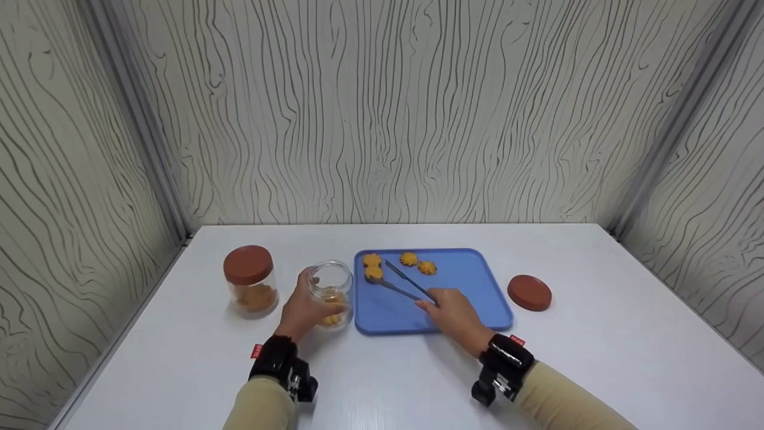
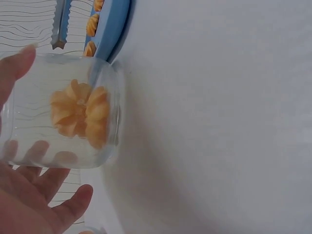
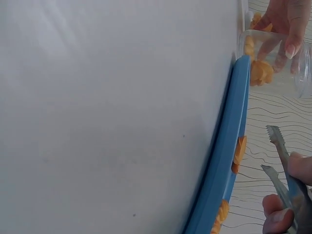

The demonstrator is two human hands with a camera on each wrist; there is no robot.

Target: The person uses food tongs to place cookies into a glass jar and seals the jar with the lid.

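My left hand point(image 1: 304, 307) grips a clear jar point(image 1: 346, 298) standing upright and lidless at the tray's left edge. Several ridged golden cookies point(image 2: 73, 107) lie in the bottom of the jar, as the left wrist view shows. My right hand point(image 1: 450, 313) holds metal tongs point(image 1: 412, 282) over the blue tray point(image 1: 477, 280). Their toothed tips are spread apart with nothing between them in the right wrist view; in the head view one tip overlaps a cookie point(image 1: 373, 272). A pair of cookies sits at the tray's back left, with more cookies point(image 1: 427, 267) near its back edge.
A second jar point(image 1: 255, 298) with a brown lid point(image 1: 248, 264) on it stands left of my left hand, cookies inside. A loose brown lid point(image 1: 529, 292) lies right of the tray. Patterned wall panels point(image 1: 382, 119) rise behind the white table point(image 1: 382, 382).
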